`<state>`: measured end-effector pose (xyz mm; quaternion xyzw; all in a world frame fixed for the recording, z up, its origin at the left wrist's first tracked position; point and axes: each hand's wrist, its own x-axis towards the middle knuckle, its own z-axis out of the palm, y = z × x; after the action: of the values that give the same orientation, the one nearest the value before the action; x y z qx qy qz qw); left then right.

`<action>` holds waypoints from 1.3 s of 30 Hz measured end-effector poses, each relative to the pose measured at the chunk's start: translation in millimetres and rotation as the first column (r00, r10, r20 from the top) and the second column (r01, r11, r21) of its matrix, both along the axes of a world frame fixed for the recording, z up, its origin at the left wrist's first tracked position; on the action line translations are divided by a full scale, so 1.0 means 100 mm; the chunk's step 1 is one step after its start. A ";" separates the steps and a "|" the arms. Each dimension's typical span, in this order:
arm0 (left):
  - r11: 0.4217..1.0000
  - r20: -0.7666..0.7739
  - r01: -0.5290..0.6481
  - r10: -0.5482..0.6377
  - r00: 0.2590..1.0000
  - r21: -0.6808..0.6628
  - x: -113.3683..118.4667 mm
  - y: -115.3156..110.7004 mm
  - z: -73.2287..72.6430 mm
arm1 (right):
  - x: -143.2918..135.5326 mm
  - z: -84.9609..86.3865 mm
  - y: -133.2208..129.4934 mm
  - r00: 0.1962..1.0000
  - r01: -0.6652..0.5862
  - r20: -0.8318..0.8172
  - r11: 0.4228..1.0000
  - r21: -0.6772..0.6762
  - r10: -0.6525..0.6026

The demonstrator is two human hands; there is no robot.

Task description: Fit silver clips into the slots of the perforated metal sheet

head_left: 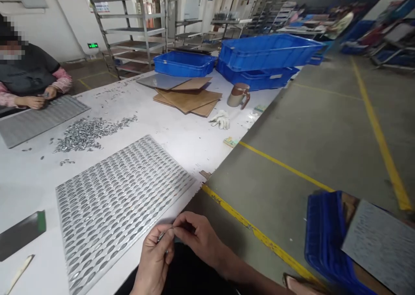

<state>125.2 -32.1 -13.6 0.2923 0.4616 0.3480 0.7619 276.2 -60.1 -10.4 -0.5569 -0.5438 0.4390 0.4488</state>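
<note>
My left hand (pixel 154 254) is closed in a pinch, with a small dark metal piece (pixel 160 237) showing between its fingers. Its fingertips meet those of my right hand (pixel 199 234), which is also pinched; whatever lies between the right thumb and forefinger is too small to make out. Both hands are at the near edge of the table, above my dark-clothed lap. Just beyond them lies a pale panel (pixel 128 204) covered with rows of pointed-oval shapes. A loose heap of small grey oval metal pieces (pixel 86 133) is spread past the panel's far left side.
Across the table a co-worker (pixel 29 74) handles another grey panel (pixel 42 120). Brown boards (pixel 191 100), a mug (pixel 238 95), a white glove (pixel 221 120) and blue crates (pixel 266 55) stand farther back. A dark plate (pixel 22 234) lies left; blue crates (pixel 320 230) stand right.
</note>
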 end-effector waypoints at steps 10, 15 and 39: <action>0.991 0.150 0.058 -0.039 0.988 -0.123 0.07 0.04 -0.06 | 0.76 -0.27 0.71 0.886 0.261 0.337 0.944 0.201 -0.317; 0.978 0.168 0.156 -0.131 0.977 -0.141 -0.03 0.03 -0.05 | 0.90 -0.39 1.04 0.803 0.205 0.532 0.963 0.176 -0.268; 0.875 0.395 0.024 0.195 0.898 -0.484 0.01 -0.03 0.04 | 0.17 0.17 0.03 0.541 -0.489 0.813 0.867 0.094 0.217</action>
<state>125.7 -34.7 -9.7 -0.0103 0.3650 0.3137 0.8765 292.8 -57.1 6.2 -0.4896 -0.8468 0.1442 0.1497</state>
